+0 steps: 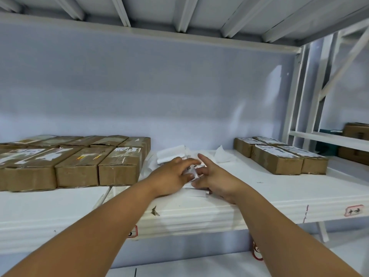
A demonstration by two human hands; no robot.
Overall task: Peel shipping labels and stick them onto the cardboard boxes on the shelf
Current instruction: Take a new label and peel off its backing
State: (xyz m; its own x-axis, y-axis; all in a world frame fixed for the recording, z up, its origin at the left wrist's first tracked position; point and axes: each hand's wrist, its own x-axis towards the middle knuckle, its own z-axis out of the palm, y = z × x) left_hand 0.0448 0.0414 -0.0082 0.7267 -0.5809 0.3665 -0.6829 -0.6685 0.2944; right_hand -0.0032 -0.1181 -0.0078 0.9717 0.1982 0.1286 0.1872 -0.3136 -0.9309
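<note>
Two bare forearms reach from the near edge up to the white shelf (259, 188), where the hands meet in the gap between two groups of cardboard boxes. A shipping label (192, 170) sits between the hands, just above the shelf, barcoded face up toward the camera. The left hand (172, 175) curls over it, fingers on top and thumb beneath, in what looks like a pinch. The right hand (218, 181) takes its right edge with thumb and bent fingers while the index finger sticks out straight toward the far wall. This reads as the peeling step: the label is probably being parted from its backing, which is hidden under the fingers. Crumpled white backing scraps (171, 154) lie just beyond. Most of the label is covered, so its outline is unclear; its long axis seems to run left to right, from one hand to the other, slightly tilted. Next the freed label would have to go flat onto a box top. The left boxes (79, 164) show only tape and old remnants, while the right boxes (279, 157) already carry printed labels. Both groups lie with long axes running near to far, so the label would likely be turned to match.
</note>
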